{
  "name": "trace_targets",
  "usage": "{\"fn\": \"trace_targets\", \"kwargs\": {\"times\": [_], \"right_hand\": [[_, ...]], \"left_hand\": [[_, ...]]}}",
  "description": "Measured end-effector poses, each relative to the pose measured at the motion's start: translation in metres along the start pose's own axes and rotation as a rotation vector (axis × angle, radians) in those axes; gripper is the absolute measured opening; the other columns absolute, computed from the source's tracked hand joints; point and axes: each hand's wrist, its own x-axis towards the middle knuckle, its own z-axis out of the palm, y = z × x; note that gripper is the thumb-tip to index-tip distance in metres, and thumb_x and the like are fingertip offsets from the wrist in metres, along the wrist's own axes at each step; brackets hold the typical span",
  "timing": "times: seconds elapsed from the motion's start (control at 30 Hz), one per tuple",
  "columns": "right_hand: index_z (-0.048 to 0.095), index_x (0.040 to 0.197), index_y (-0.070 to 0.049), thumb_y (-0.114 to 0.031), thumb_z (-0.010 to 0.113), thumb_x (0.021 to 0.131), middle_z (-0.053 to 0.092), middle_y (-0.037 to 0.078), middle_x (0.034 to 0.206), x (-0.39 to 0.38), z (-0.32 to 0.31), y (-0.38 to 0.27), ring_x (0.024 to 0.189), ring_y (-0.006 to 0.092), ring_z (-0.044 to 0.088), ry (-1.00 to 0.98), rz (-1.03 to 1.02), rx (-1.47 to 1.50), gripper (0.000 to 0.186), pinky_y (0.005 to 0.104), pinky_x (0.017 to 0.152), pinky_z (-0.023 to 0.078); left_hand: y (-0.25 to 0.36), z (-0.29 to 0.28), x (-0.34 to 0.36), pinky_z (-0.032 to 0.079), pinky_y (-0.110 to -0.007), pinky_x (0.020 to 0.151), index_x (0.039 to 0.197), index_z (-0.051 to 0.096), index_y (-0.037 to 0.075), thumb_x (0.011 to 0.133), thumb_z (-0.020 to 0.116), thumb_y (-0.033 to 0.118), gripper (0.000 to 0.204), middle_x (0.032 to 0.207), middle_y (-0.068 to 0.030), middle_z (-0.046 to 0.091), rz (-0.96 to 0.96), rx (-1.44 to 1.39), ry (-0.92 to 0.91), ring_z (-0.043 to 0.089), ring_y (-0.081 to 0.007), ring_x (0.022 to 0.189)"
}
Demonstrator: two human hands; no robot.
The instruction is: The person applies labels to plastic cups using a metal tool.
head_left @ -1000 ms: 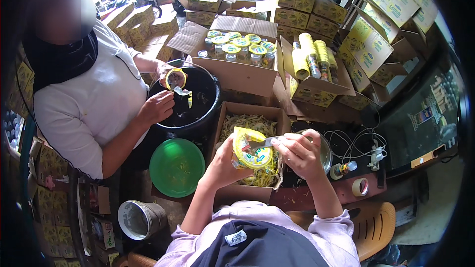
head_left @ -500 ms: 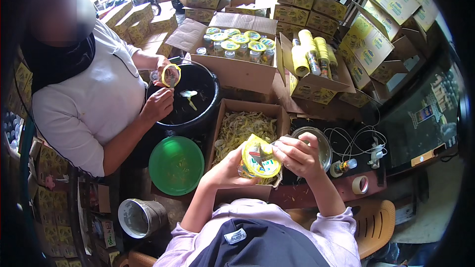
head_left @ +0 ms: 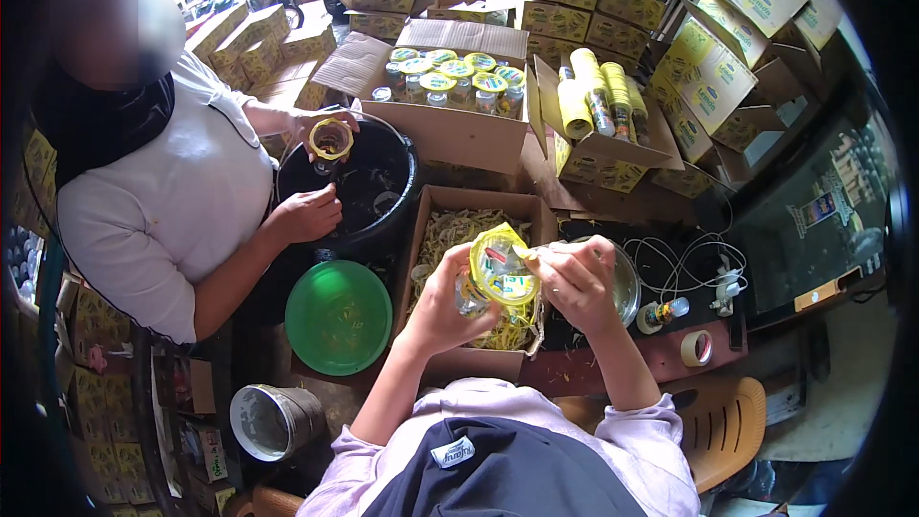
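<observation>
A clear plastic cup (head_left: 470, 300) with a yellow printed film lid (head_left: 513, 288) is held in my left hand (head_left: 440, 304), tilted so that its top shows. The film is broken open in its middle, and a raised yellow piece stands at the rim near my right hand (head_left: 579, 285). That hand's thumb and fingers pinch at this film edge; whether a small tool is also in them I cannot make out. Below the cup, a cardboard box (head_left: 548, 220) holds a heap of yellowish film scraps (head_left: 459, 230).
At left a co-worker holds an opened cup (head_left: 330, 139) over a black bucket (head_left: 410, 177). A green basin (head_left: 338, 316) and grey pail (head_left: 278, 421) stand nearby. Beyond is a carton (head_left: 459, 134) of lidded cups. Right: metal bowl (head_left: 628, 292), bottle (head_left: 662, 314), tape roll (head_left: 697, 348), cables (head_left: 670, 273).
The cup has risen slightly, and its film now gapes wider, with a piece lifted at my right fingertips. The co-worker's cup has tipped toward me, and their lower hand has moved away from it.
</observation>
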Motion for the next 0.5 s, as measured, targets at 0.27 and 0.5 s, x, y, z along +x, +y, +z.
{"fn": "trace_targets", "kwargs": {"times": [0.27,0.5], "right_hand": [[0.063,0.080,-0.015,-0.017,0.061,0.066,0.055,-0.006,0.078,0.006,0.001,0.000,0.077,0.0086,0.055,0.006,-0.087,-0.005,0.014,0.0311,0.074,0.034],[0.066,0.083,-0.018,-0.013,0.067,0.062,0.059,-0.009,0.078,0.006,-0.006,0.001,0.077,0.0085,0.057,-0.035,-0.061,0.000,0.022,0.0305,0.074,0.034]], "left_hand": [[-0.009,0.010,-0.007,0.043,-0.038,0.083,0.119,0.029,0.000,0.063,0.073,0.009,0.072,0.107,-0.0196,0.047,-0.020,0.066,0.147,0.052,-0.0330,0.098],[-0.006,0.007,-0.009,0.045,-0.032,0.082,0.117,0.032,0.002,0.060,0.075,0.009,0.071,0.106,-0.0139,0.052,-0.071,0.052,0.126,0.055,-0.0232,0.096]]}}
